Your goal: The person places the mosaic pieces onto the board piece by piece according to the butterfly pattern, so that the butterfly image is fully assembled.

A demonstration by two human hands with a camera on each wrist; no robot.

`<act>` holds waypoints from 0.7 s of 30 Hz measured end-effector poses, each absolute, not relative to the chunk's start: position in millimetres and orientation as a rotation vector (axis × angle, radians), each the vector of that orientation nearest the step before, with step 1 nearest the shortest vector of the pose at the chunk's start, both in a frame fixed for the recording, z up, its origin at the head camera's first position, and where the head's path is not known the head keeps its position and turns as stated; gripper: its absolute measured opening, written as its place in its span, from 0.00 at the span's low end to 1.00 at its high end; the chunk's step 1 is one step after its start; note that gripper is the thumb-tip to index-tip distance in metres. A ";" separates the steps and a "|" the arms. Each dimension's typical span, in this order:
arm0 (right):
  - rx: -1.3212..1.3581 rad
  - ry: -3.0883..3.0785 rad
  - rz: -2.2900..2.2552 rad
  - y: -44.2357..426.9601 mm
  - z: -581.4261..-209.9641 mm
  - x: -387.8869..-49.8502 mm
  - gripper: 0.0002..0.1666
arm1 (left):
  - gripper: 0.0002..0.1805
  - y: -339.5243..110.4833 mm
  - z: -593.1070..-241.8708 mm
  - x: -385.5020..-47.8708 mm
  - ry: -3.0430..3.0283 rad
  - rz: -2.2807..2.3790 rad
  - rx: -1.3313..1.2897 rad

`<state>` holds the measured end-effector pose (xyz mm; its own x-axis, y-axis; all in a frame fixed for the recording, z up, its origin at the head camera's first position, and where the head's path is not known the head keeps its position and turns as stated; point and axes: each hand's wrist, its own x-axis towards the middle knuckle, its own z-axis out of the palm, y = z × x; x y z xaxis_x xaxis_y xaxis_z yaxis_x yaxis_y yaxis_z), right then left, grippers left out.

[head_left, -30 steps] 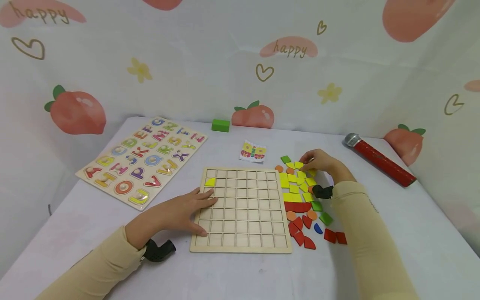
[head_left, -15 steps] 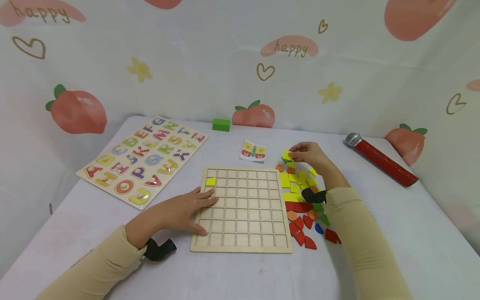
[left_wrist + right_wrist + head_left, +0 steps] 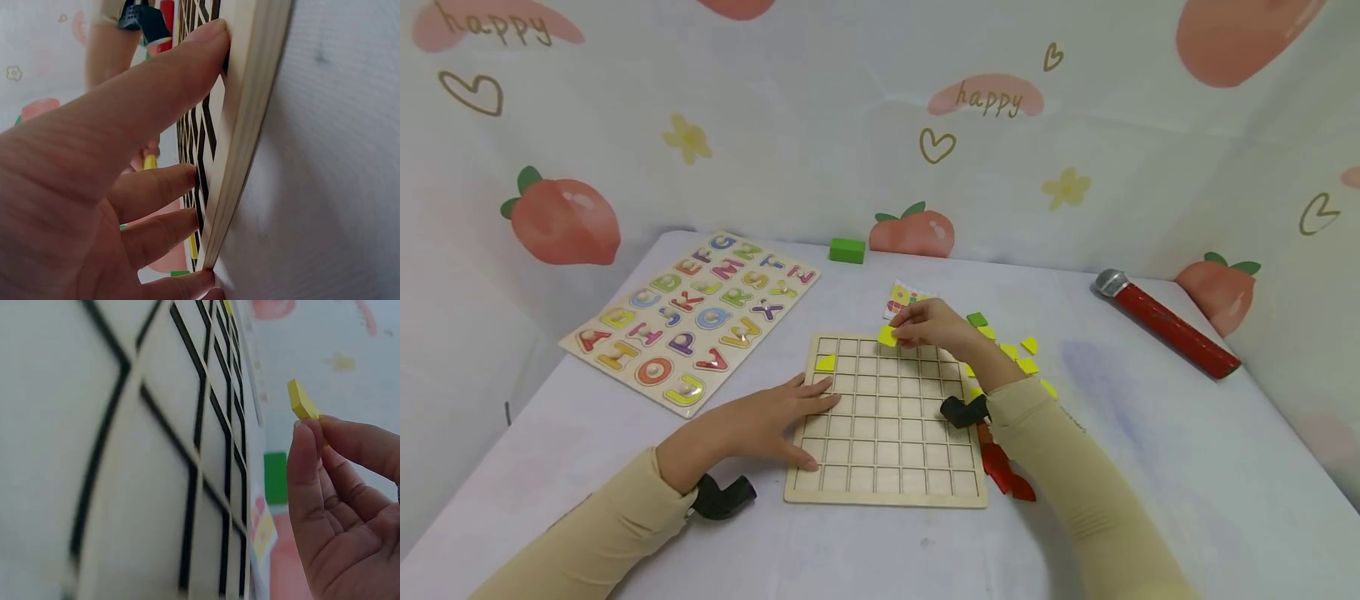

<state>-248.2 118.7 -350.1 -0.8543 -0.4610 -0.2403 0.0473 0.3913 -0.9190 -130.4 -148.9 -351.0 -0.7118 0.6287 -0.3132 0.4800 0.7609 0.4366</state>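
Observation:
My right hand [image 3: 934,325] pinches a yellow tile [image 3: 301,400] between thumb and forefinger, above the far edge of a wooden grid board [image 3: 887,456]. My left hand [image 3: 758,423] rests on the board's left edge, its fingers spread; in the left wrist view the thumb [image 3: 169,69] lies over the rim. One yellow piece [image 3: 825,363] sits in the leftmost column, second row from the far side. Just behind the right hand, a small picture card [image 3: 898,297] with a butterfly pattern is partly covered.
Loose yellow tiles [image 3: 1027,365] and red pieces [image 3: 1000,471] lie right of the board, partly hidden by the right arm. An alphabet board [image 3: 692,321] lies at the back left. A green block [image 3: 847,250] and a red microphone [image 3: 1168,323] stand farther back.
My right hand has picked a yellow tile from the loose pieces and carried it left, over the board's far edge. The left hand has stayed in place.

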 end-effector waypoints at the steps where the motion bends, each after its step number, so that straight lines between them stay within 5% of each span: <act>1: -0.371 2.174 -1.461 112.7 -351.1 -247.9 0.12 | 0.48 -148.8 -351.0 -130.5 2.508 0.451 0.841; 21: -0.582 2.298 -1.050 60.2 -354.1 -241.9 0.06 | 0.48 -147.0 -348.6 -129.7 2.511 0.438 0.817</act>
<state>-241.9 60.2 -354.1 -0.7595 -0.5803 -0.2940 -0.1576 0.6026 -0.7823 -129.7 -147.0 -348.6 -0.7174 0.6156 -0.3262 0.4689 0.7729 0.4276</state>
